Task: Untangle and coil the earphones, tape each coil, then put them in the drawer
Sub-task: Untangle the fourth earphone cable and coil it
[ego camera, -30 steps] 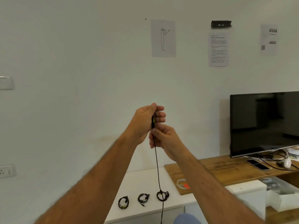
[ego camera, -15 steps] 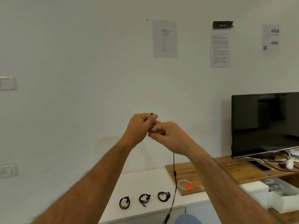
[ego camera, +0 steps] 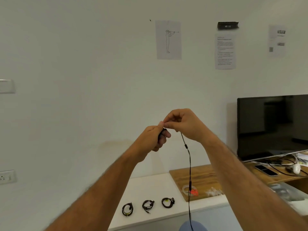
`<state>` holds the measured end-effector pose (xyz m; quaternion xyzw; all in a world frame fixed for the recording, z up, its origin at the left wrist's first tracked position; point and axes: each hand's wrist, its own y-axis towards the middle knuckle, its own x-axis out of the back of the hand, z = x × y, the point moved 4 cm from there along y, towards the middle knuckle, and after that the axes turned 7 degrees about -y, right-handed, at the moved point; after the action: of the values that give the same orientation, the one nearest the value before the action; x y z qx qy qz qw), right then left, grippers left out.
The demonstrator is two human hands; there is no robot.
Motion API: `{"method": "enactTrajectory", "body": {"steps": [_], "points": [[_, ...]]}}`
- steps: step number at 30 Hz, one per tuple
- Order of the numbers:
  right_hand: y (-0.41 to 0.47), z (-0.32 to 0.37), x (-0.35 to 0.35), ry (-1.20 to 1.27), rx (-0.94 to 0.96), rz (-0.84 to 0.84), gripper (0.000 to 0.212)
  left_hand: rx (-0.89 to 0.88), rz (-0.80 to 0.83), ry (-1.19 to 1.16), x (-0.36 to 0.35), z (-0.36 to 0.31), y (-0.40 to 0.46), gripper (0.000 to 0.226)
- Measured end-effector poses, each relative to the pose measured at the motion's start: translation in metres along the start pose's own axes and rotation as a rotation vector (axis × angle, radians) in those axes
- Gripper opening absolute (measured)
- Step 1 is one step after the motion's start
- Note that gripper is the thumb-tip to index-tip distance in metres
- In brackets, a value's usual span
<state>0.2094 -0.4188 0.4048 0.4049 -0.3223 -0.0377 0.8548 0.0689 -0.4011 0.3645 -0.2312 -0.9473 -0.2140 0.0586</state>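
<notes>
I hold a black earphone cable up in front of the wall. My left hand is closed with cable wound around its fingers. My right hand pinches the cable just above and to the right, touching the left fingertips. The free length hangs straight down from my right hand, past an inline bump, and out of the frame bottom. Three coiled earphones lie in a row on the white cabinet top. A clear tape roll with an orange tab sits on the wooden board.
A dark monitor stands on the wooden desk at right, with phones, cables and a white mouse below it. Clear plastic wrapping lies on the board. Papers hang on the wall.
My right hand has risen above my left and carried the cable to the right. My left hand has dropped a little, with cable now looped on its fingers. The hanging length has shifted right.
</notes>
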Motion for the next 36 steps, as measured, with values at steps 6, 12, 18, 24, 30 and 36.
{"method": "enactTrajectory", "body": {"steps": [6,12,18,24,30,36], "points": [[-0.004,-0.025,-0.005,0.272,-0.094,-0.064,0.008,0.024,0.09,-0.197,-0.002,-0.008,0.0,0.04],[-0.016,-0.029,-0.036,0.465,-0.179,0.0,0.034,-0.006,0.105,-0.352,-0.006,-0.014,0.003,0.037],[-0.036,-0.032,-0.067,0.601,-0.275,0.051,0.022,-0.083,-0.038,-0.517,-0.001,-0.008,0.006,0.04],[-0.061,-0.031,-0.093,0.616,-0.369,0.198,0.023,-0.191,-0.219,-0.495,0.011,-0.004,0.005,0.035],[-0.072,-0.023,-0.093,0.512,-0.356,0.312,0.022,-0.238,-0.265,-0.16,0.021,0.006,0.003,0.031],[-0.069,-0.008,-0.075,0.147,-0.255,0.338,0.017,-0.179,-0.331,0.246,0.022,0.026,0.001,0.027]]}}
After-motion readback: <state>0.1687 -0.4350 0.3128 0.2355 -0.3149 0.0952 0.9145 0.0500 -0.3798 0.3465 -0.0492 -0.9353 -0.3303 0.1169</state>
